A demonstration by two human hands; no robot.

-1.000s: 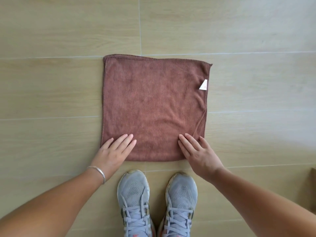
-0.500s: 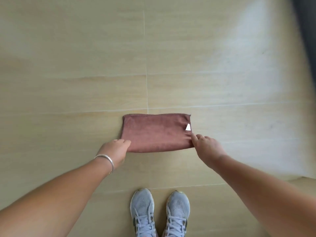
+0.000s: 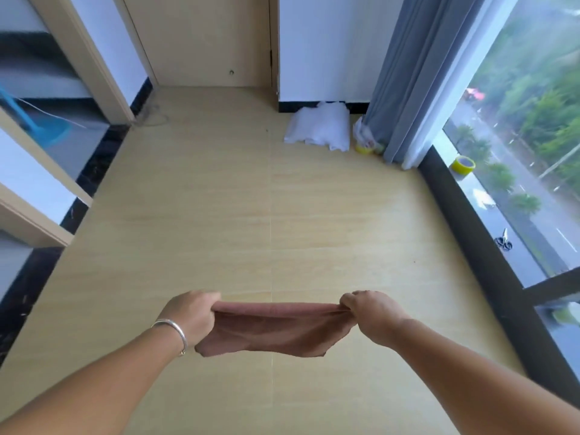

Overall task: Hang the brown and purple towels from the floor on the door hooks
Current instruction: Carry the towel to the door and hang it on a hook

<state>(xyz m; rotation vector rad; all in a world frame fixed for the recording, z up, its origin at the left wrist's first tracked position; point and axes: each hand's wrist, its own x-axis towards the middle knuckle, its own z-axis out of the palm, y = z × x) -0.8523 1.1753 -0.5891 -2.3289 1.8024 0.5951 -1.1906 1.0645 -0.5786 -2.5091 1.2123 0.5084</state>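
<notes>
Pale wood floor, brown towel stretched left-right (sagging), left hand, right hand pinching ends.

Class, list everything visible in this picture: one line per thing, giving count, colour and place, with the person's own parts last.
towel: one, brown, held stretched between both hands above the floor
floor: one, pale wood
door: one, light wood, far end
curtain: one, grey, right, beside the window
white bundle: one, at the far wall
tape rolls: two, yellow, one on the windowsill, one by the curtain
scissors: one, dark, windowsill
bracelet: one, silver, left wrist
left hand: grips the towel's left end
right hand: grips its right end
</notes>
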